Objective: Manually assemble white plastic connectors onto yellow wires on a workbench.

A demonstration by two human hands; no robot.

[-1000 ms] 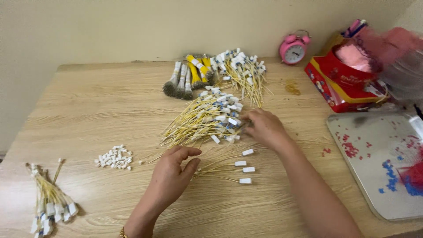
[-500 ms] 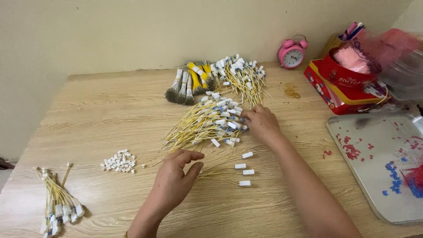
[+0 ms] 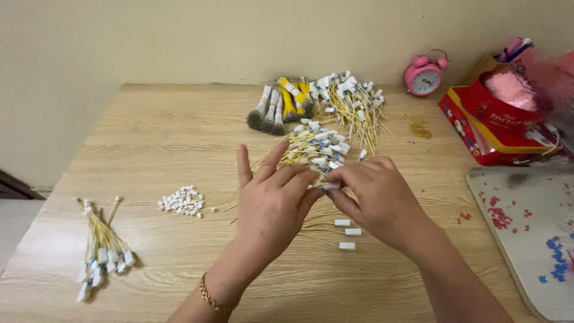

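Around the pale wood-grain table (image 3: pixel 149 137), yellow wires with white connectors (image 3: pixel 314 146) are seen at its middle, a pink alarm clock (image 3: pixel 424 75) and a red box (image 3: pixel 496 128) at its far right, and a grey, red-and-blue-speckled board (image 3: pixel 526 233) beside it.

This looks like a home used for piecework: a plain wooden table (image 3: pixel 149 137) stands against a bare cream wall (image 3: pixel 179 36), with a pink alarm clock (image 3: pixel 424 76), a red gift box (image 3: pixel 496 128) and heaps of yellow wires (image 3: pixel 353 107) on it.
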